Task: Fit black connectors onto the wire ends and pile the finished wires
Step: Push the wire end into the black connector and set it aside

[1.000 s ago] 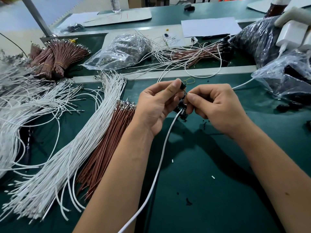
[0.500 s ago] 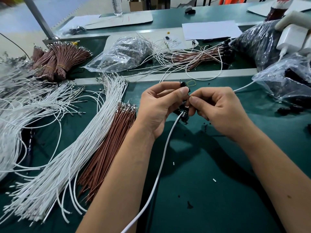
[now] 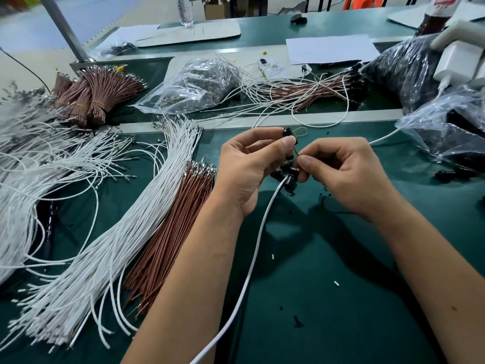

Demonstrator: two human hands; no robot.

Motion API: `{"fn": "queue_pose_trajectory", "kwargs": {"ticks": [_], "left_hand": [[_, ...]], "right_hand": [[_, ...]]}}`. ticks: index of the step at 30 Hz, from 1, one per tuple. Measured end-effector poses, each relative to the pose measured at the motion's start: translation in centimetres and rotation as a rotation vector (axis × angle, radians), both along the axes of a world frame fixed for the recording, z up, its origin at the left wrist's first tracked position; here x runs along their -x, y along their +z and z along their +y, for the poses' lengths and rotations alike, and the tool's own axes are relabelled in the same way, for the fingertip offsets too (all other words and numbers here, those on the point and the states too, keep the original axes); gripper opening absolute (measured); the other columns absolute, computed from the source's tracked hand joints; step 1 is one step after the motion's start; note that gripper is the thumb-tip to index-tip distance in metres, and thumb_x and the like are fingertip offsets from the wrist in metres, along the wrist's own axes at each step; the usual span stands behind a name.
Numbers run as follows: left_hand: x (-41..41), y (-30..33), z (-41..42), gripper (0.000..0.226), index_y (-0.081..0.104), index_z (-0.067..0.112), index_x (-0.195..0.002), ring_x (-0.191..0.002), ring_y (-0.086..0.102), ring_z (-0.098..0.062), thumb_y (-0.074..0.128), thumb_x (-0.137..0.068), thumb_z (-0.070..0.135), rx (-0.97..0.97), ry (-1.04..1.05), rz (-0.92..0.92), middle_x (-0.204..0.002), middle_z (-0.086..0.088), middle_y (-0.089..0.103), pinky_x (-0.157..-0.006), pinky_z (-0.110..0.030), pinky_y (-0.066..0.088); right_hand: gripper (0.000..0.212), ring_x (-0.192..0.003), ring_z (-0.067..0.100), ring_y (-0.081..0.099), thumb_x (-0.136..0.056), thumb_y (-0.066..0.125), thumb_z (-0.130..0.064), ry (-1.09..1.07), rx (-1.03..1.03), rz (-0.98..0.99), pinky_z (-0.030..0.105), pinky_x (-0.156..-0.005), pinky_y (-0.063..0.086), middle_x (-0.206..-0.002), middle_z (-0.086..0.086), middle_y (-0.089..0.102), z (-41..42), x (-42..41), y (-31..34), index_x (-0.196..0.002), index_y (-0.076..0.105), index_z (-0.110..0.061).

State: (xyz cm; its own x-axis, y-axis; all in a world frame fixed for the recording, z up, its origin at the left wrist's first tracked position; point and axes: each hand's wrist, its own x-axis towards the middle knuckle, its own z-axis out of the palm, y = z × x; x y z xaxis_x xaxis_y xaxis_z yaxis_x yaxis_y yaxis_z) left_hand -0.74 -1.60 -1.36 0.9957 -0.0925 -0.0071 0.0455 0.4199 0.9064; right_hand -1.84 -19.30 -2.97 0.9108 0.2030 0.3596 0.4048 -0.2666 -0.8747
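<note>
Green worktop (image 3: 328, 285) holds bundles of white wires (image 3: 112, 237) and brown wires (image 3: 168, 243). Above it, the left hand (image 3: 249, 169) pinches a black connector (image 3: 288, 133) between thumb and forefinger, while the right hand (image 3: 343, 172) pinches a thin brown wire end (image 3: 296, 153) just below it.

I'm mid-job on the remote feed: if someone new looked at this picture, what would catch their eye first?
Probably the two hands meeting at centre: the left hand pinches a black connector while the right hand pinches a thin brown wire leading to it. Next, the big fan of white wires sweeping across the left of the green table, with a brown wire bundle lying alongside it.
</note>
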Motion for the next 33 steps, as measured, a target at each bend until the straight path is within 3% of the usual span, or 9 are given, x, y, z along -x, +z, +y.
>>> {"fn": "queue_pose_trajectory", "kwargs": {"ticks": [8,13,22,26,33], "left_hand": [[0.0,-0.1,0.1,0.017,0.075,0.009,-0.084,-0.07,0.068,-0.021,0.077,-0.078,-0.007,-0.007,0.032,-0.092,-0.078,-0.01,0.074,-0.073,-0.028,0.057],[0.1,-0.3,-0.2,0.018,0.075,0.008,-0.082,-0.071,0.068,-0.021,0.077,-0.077,-0.01,0.011,0.063,-0.153,-0.08,-0.012,0.075,-0.074,-0.029,0.057],[-0.1,-0.8,-0.6,0.017,0.071,0.005,-0.088,-0.068,0.066,-0.015,0.07,-0.084,-0.011,0.085,0.006,-0.02,-0.08,-0.008,0.072,-0.067,-0.021,0.054],[-0.1,-1.0,-0.8,0.012,0.073,0.004,-0.088,-0.065,0.065,-0.014,0.073,-0.084,-0.006,0.008,-0.011,-0.032,-0.074,-0.007,0.071,-0.062,-0.02,0.053],[-0.1,-1.0,-1.0,0.01,0.078,0.009,-0.08,-0.065,0.064,-0.018,0.078,-0.081,-0.001,-0.017,0.066,0.004,-0.072,-0.009,0.073,-0.064,-0.022,0.055]], "right_hand": [[0.01,-0.061,0.002,0.062,-0.096,0.068,0.002,0.026,-0.01,0.005,0.011,-0.062,0.046,-0.069,0.008,0.072,0.0,0.0,0.2,-0.088,0.074,0.001],[0.01,-0.058,0.0,0.06,-0.096,0.067,0.003,0.043,-0.03,0.007,0.008,-0.06,0.044,-0.066,0.003,0.07,-0.1,0.0,0.1,-0.088,0.073,0.004],[0.015,-0.066,0.01,0.066,-0.094,0.071,-0.002,-0.014,0.038,-0.011,0.022,-0.07,0.053,-0.071,0.004,0.074,-0.1,-0.3,-0.5,-0.083,0.077,-0.009],[0.022,-0.065,0.007,0.066,-0.094,0.072,-0.003,-0.018,0.074,-0.023,0.017,-0.068,0.05,-0.07,0.0,0.074,0.0,-0.3,-0.4,-0.077,0.076,-0.017],[0.022,-0.062,0.003,0.064,-0.094,0.072,-0.003,-0.011,0.097,0.003,0.014,-0.065,0.046,-0.068,-0.001,0.074,0.1,-0.3,-0.5,-0.078,0.077,-0.017]]}}
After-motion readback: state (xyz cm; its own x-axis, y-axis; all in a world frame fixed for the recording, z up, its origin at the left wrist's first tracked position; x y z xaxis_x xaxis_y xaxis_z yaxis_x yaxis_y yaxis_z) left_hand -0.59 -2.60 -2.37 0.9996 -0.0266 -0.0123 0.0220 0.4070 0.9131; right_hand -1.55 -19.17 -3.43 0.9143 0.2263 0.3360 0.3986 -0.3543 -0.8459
